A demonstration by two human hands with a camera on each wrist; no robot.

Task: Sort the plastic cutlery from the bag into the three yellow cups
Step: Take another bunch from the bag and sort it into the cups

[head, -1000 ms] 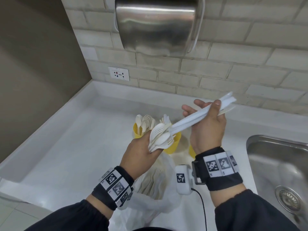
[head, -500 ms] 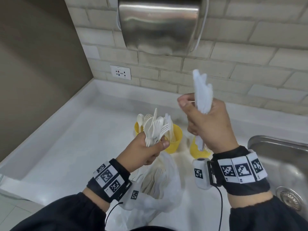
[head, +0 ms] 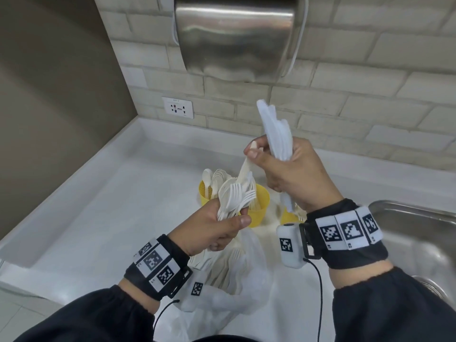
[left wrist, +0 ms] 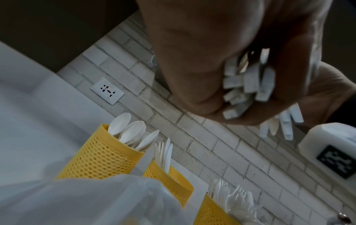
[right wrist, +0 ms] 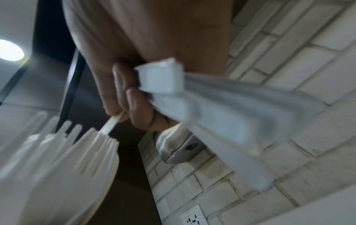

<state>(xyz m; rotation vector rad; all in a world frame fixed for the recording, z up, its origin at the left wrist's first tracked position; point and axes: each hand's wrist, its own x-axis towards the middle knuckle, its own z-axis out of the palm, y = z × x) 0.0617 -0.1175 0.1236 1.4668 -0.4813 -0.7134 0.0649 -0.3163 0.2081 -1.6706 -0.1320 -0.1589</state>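
My left hand grips a mixed bundle of white forks and spoons, heads up, above the cups; their handle ends show in its fist. My right hand holds a bundle of white knives upright. Its thumb and forefinger also pinch the tip of a cream piece that rises out of the left bundle. Three yellow mesh cups stand behind: a spoon cup, a middle cup, and a third cup mostly hidden by my right hand. The plastic bag with more cutlery lies below my hands.
A steel sink is sunk into the white counter at the right. A metal hand dryer hangs on the brick wall above the cups, with a socket to its left. A brown wall closes the left side.
My right hand pulled the knives out of the shared bundle and turned them upright. It now pinches one more piece from the left hand's bundle. The left hand stayed near the cups.
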